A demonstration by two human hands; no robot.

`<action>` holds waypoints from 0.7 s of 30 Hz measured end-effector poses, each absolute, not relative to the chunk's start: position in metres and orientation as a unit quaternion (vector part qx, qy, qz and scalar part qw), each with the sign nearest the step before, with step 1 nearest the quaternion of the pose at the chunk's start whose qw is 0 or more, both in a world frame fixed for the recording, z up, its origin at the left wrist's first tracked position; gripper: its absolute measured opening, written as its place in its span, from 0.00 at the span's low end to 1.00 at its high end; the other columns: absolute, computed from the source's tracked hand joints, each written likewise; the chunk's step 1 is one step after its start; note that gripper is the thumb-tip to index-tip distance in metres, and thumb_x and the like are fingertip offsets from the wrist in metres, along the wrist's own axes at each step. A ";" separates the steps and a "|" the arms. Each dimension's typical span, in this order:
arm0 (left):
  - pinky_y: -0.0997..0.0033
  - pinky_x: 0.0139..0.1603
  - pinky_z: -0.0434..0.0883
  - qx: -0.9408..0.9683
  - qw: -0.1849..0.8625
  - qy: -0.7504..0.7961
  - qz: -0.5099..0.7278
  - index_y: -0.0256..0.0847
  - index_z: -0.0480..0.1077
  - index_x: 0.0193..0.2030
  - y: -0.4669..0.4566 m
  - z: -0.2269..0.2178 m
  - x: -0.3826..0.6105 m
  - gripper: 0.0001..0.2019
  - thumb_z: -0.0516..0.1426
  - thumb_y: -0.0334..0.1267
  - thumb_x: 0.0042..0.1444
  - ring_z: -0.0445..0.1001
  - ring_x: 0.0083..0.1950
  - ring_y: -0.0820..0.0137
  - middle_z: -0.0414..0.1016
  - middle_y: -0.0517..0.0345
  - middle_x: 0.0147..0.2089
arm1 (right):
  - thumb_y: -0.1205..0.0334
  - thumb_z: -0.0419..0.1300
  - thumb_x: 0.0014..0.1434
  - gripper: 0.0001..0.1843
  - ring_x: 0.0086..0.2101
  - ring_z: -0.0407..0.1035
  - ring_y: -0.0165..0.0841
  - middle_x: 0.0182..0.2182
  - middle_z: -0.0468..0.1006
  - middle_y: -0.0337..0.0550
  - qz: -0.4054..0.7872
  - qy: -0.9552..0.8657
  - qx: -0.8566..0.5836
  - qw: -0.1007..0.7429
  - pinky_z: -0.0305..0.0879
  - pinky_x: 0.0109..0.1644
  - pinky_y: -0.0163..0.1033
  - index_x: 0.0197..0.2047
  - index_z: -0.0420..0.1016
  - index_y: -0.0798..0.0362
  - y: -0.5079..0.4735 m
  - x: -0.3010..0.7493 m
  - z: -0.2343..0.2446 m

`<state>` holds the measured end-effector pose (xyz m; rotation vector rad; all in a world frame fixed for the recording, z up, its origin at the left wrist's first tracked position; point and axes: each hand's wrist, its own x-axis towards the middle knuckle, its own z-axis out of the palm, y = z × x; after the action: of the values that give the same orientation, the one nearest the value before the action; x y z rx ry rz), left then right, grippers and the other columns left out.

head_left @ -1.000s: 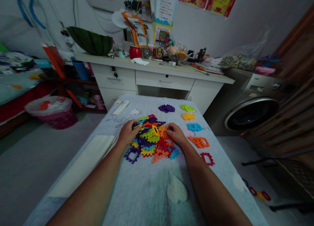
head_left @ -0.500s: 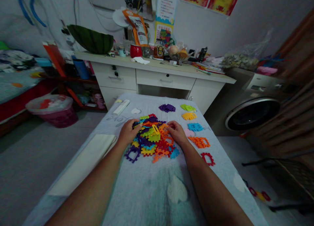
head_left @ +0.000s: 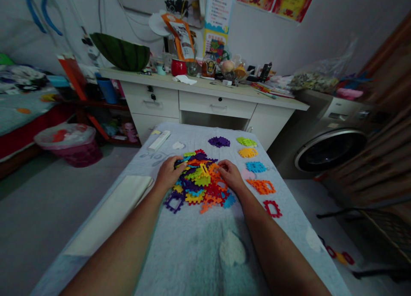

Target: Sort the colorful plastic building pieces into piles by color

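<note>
A heap of colourful plastic interlocking tiles [head_left: 196, 185] with notched edges lies mid-table, in purple, yellow, green, red, orange and blue. At its left edge is my left hand [head_left: 169, 173], fingers curled in against dark tiles; what they grip is hidden. My right hand [head_left: 231, 175] sits on the opposite side, thumb and fingertips closed at the edge of an orange tile [head_left: 213, 171]. Sorted by colour to the right are purple tiles [head_left: 219, 141], green tiles [head_left: 246, 141], yellow tiles [head_left: 248, 152], blue tiles [head_left: 256, 167], orange tiles [head_left: 261, 186] and a red tile [head_left: 272, 208].
The table [head_left: 189, 253] is covered with a pale blue cloth. A white bar-shaped object [head_left: 159, 140] and a folded cream cloth [head_left: 112, 214] lie on its left. Behind stands a cluttered white desk [head_left: 216, 104]; a washing machine [head_left: 321, 133] is at right.
Both hands stay at the heap with hardly any movement. The tiles lie as before; the view has shifted very slightly.
</note>
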<state>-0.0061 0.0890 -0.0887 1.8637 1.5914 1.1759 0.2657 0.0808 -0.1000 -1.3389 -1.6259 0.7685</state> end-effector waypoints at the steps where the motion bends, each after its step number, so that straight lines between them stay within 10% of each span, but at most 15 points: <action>1: 0.57 0.56 0.68 0.670 0.210 0.572 0.424 0.43 0.72 0.45 0.089 -0.089 -0.006 0.18 0.54 0.51 0.54 0.73 0.51 0.59 0.76 0.52 0.48 | 0.60 0.57 0.53 0.09 0.29 0.65 0.31 0.26 0.72 0.35 0.307 -0.655 -0.539 0.432 0.62 0.32 0.34 0.38 0.73 0.51 0.081 0.266 -0.100; 21: 0.57 0.56 0.68 0.674 0.203 0.572 0.422 0.41 0.72 0.45 0.091 -0.092 -0.007 0.19 0.54 0.52 0.54 0.73 0.52 0.58 0.76 0.50 0.48 | 0.53 0.66 0.53 0.24 0.50 0.66 0.40 0.48 0.75 0.46 0.239 -0.783 -0.495 0.291 0.59 0.58 0.47 0.52 0.73 0.53 0.077 0.276 -0.090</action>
<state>-0.0066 0.0913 -0.0919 1.8802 1.5968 1.1773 0.2757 0.0769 -0.0899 -1.3201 -2.0878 0.6373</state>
